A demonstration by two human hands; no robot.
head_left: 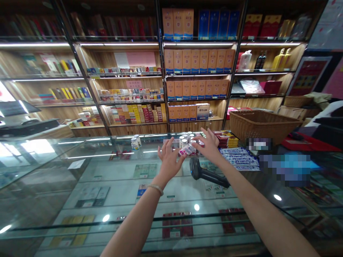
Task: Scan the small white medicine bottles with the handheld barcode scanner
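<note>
My left hand [170, 159] is over the glass counter with its fingers spread. Its thumb reaches the lower end of a small bottle with a pink label [185, 150], which is tilted. My right hand [210, 147] comes from the other side, thumb and fingertips at the bottle's upper end, seemingly holding it. Just behind stands a cluster of small white-capped bottles [184, 137], partly covered by my right hand. Two more small bottles [135, 142] stand apart to the left. A black barcode scanner [207, 173] lies on the glass below my right hand.
On the right are blue-and-white packets [238, 159], red and yellow packs [227, 138] and a wicker basket [259, 123]. The glass display counter [120, 200] holds boxes beneath its top. Stocked wooden shelves [134, 126] line the back wall. A monitor [16, 109] is at far left.
</note>
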